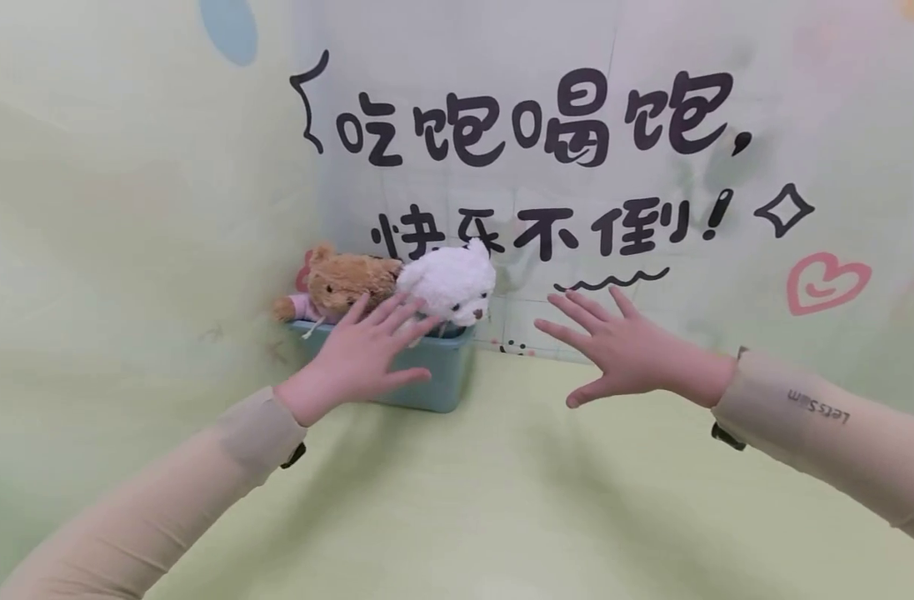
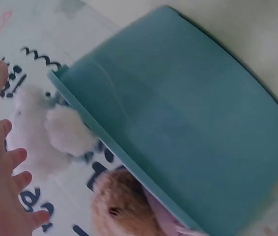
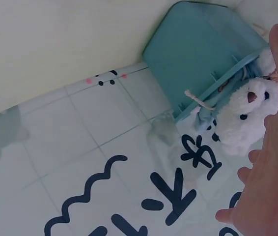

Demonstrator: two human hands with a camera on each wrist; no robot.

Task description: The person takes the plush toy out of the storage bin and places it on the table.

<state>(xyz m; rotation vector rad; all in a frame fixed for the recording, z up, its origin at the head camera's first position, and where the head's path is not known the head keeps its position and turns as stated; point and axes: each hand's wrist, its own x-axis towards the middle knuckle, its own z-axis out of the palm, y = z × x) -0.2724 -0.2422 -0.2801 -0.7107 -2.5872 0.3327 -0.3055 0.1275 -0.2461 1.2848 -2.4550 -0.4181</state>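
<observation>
A blue-green plastic bin [image 1: 443,375] stands against the back wall, with two plush toys in it. On its left side is a brown teddy bear [image 1: 344,279] in a pink top; on its right, a white plush bear [image 1: 449,279] leans its head over the rim. My left hand [image 1: 362,354], fingers spread, is in front of the bin and covers part of it in the head view. To the right of the bin my right hand [image 1: 614,346] hovers with spread fingers and nothing in it. The left wrist view shows the bin's side [image 2: 178,113] close up.
Behind the bin rises a wall sheet [image 1: 531,183] printed with large black characters and a pink heart [image 1: 829,285]. A pale green surface [image 1: 501,500] lies under the bin and both arms. Another pale green wall [image 1: 127,208] is on the left.
</observation>
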